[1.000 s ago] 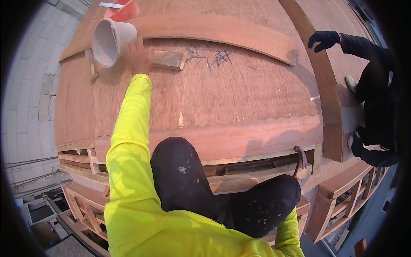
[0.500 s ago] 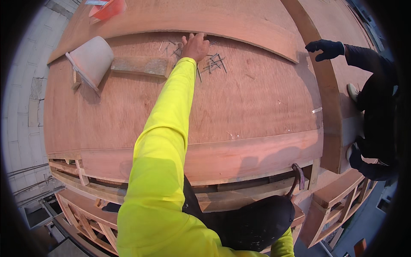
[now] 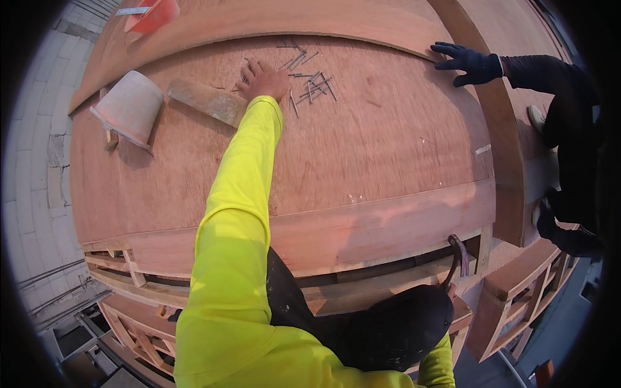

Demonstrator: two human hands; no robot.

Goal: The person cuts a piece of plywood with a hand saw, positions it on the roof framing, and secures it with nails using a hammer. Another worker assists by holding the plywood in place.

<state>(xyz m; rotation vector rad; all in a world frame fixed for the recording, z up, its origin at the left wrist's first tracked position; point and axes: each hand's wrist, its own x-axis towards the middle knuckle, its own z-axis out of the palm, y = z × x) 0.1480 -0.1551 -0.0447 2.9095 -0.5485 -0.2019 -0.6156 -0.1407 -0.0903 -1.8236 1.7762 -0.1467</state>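
Note:
My left hand (image 3: pixel 265 81) reaches far out in its yellow sleeve, palm down, with its fingers apart over the plywood sheet (image 3: pixel 362 149). Loose nails (image 3: pixel 317 87) lie scattered beside it on the right, and a few more show at its left edge; what is under the palm is hidden. Just left of the hand rests a short wood block (image 3: pixel 206 100). My right hand is out of sight; only its yellow sleeve (image 3: pixel 437 365) shows at the lower edge. A claw hammer (image 3: pixel 460 252) sticks up beside my dark knee, its lower handle hidden.
A pale bucket (image 3: pixel 129 108) lies tipped at left. Beyond the nails, a long plywood strip (image 3: pixel 310 22) crosses the sheet, with a red container (image 3: pixel 152 16) behind. At right, a co-worker's dark-gloved hand (image 3: pixel 472 63) hovers by an upright board (image 3: pixel 501 136). Gaps open along the near timber frame (image 3: pixel 381 278).
My left hand has come back from the strip's edge and shifted left, uncovering more nails; its fingers are spread. The co-worker's gloved hand has moved left toward the strip's end.

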